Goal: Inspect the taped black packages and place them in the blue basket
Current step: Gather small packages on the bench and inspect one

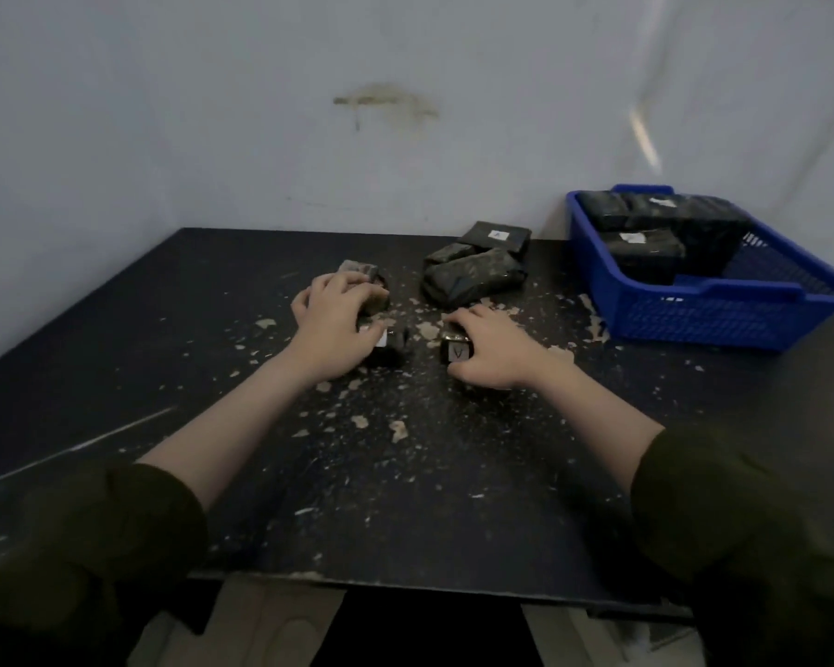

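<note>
**Two hands at a paint-flecked black tabletop (pixel 164 329).** The left hand (pixel 331 327) covered the left package (pixel 387 348) with its fingers curled. The writing on its white label was hidden, and the fingertips reached the rear package (pixel 357 271). The right hand (pixel 492 351) curled its fingers round the right package (pixel 457 353), whose label showed a mark like "V". Beyond lay a pile of packages (pixel 473 280) with one illegible label. At far right, the blue basket (pixel 694 317) held the basketed packages (pixel 641 250).

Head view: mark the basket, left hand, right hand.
basket (pixel 704 322), head view, front lattice wall.
left hand (pixel 332 324), head view, back of the hand.
right hand (pixel 494 351), head view, back of the hand.
</note>
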A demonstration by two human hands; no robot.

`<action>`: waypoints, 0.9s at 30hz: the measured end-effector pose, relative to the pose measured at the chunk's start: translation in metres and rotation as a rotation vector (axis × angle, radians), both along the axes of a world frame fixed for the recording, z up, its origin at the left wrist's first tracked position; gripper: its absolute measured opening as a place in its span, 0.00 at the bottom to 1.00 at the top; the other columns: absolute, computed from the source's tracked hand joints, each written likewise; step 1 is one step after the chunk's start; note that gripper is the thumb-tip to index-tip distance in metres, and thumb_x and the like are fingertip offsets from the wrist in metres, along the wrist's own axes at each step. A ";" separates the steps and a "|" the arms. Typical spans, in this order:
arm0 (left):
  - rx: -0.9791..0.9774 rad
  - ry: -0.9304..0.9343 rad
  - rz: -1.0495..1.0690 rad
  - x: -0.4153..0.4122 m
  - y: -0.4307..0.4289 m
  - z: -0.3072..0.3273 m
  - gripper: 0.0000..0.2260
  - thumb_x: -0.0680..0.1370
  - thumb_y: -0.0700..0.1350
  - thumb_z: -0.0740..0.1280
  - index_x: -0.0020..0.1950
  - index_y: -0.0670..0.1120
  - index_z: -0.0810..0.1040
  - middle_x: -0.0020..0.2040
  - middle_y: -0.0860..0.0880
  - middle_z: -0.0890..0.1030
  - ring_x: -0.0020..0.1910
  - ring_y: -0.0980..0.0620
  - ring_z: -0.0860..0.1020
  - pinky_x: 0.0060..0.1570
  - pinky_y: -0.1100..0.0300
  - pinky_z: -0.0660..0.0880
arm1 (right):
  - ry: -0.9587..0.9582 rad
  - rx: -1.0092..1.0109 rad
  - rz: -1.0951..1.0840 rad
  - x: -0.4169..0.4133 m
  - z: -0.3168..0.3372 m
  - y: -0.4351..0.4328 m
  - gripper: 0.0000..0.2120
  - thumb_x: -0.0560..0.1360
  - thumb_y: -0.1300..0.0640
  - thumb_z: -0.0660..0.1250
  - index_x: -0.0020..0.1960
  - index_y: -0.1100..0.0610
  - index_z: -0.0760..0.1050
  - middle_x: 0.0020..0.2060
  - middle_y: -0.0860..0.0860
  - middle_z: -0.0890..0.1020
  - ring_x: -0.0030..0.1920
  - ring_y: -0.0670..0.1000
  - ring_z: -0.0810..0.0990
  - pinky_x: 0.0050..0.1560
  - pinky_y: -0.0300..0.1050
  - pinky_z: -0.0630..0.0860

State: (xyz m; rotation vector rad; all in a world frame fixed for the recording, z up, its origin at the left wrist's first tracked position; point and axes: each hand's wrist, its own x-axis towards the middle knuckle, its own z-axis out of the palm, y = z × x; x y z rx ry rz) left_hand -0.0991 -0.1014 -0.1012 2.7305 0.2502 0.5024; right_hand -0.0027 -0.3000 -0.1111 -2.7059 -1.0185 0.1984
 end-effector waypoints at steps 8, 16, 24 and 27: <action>-0.569 -0.056 -0.102 0.005 -0.035 -0.015 0.17 0.79 0.44 0.69 0.67 0.47 0.74 0.61 0.51 0.78 0.55 0.53 0.78 0.58 0.58 0.75 | 0.359 0.867 -0.304 -0.008 -0.004 -0.003 0.21 0.71 0.58 0.77 0.61 0.51 0.76 0.56 0.48 0.82 0.55 0.46 0.81 0.48 0.34 0.77; -0.655 -0.196 -0.110 0.023 -0.067 -0.024 0.16 0.77 0.45 0.71 0.63 0.44 0.76 0.51 0.50 0.82 0.48 0.56 0.80 0.45 0.72 0.73 | 0.846 1.384 -0.303 -0.012 -0.005 0.002 0.19 0.76 0.69 0.68 0.63 0.52 0.77 0.51 0.57 0.85 0.51 0.56 0.85 0.53 0.52 0.82; -0.904 -0.252 -0.205 0.028 -0.059 -0.031 0.14 0.79 0.43 0.68 0.64 0.53 0.79 0.53 0.52 0.83 0.52 0.57 0.82 0.52 0.64 0.79 | 0.867 1.424 -0.393 -0.016 -0.008 0.002 0.13 0.76 0.63 0.70 0.59 0.58 0.73 0.55 0.59 0.83 0.51 0.58 0.84 0.47 0.50 0.82; -1.139 -0.242 -0.248 0.028 -0.056 -0.024 0.14 0.81 0.39 0.65 0.64 0.51 0.79 0.54 0.49 0.83 0.52 0.55 0.83 0.52 0.61 0.80 | 0.848 1.397 -0.373 -0.019 -0.008 0.004 0.10 0.76 0.63 0.70 0.54 0.59 0.72 0.49 0.58 0.83 0.44 0.55 0.82 0.45 0.47 0.80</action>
